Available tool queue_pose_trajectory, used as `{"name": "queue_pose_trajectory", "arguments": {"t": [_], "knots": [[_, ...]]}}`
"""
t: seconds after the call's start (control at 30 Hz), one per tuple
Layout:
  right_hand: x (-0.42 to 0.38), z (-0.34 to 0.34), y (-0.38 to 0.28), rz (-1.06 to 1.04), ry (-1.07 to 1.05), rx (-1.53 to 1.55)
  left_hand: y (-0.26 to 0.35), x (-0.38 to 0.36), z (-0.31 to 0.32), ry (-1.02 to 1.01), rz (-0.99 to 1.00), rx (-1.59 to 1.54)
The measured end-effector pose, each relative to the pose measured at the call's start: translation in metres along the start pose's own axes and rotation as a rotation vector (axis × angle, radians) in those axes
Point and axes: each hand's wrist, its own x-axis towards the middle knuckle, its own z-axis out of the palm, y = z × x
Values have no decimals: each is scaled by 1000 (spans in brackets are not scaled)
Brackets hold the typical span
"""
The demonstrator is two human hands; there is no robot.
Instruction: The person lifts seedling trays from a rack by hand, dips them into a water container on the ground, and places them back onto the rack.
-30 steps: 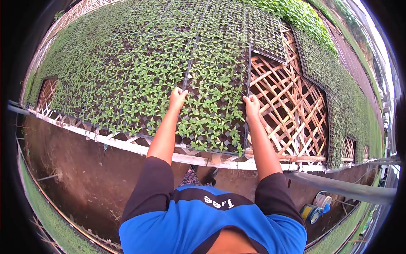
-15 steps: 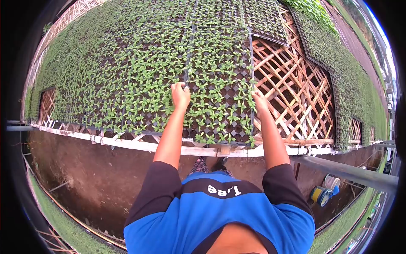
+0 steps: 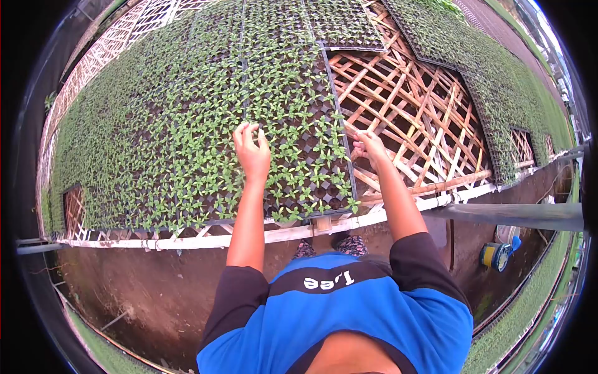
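A black seedling tray (image 3: 324, 198) full of small green plants lies at the near edge of the bench, among other trays set side by side. Over its left side my left hand (image 3: 251, 153) hovers among the leaf tops, fingers loosely bent and apart, holding nothing. Just off the tray's right rim, above the bare lattice, is my right hand (image 3: 372, 149). Its fingers are half curled with gaps between them, and nothing shows in them.
A wooden lattice (image 3: 416, 118) is exposed to the right of the tray. More seedling trays (image 3: 498, 93) stand beyond it. A white rail (image 3: 280, 234) runs along the bench front. On the ground at right is a blue-and-yellow bucket (image 3: 495, 256), near a grey pipe (image 3: 517, 215).
Both hands have come off the tray's two side edges, and their fingers have loosened. The whole view has turned slightly, so the tray appears further left.
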Motion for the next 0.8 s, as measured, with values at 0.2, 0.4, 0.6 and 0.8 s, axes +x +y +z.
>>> {"name": "queue_pose_trajectory", "arguments": {"t": [0.2, 0.4, 0.6, 0.8], "knots": [[14, -78, -26, -10, 54, -48, 73, -9, 45, -38, 231, 4], [72, -184, -81, -101, 104, 14, 152, -45, 113, -173, 328, -31], [195, -283, -141, -171, 299, 88, 198, -77, 186, -405, 288, 84], [246, -232, -148, -194, 64, 2, 174, -63, 210, -414, 260, 451]]}}
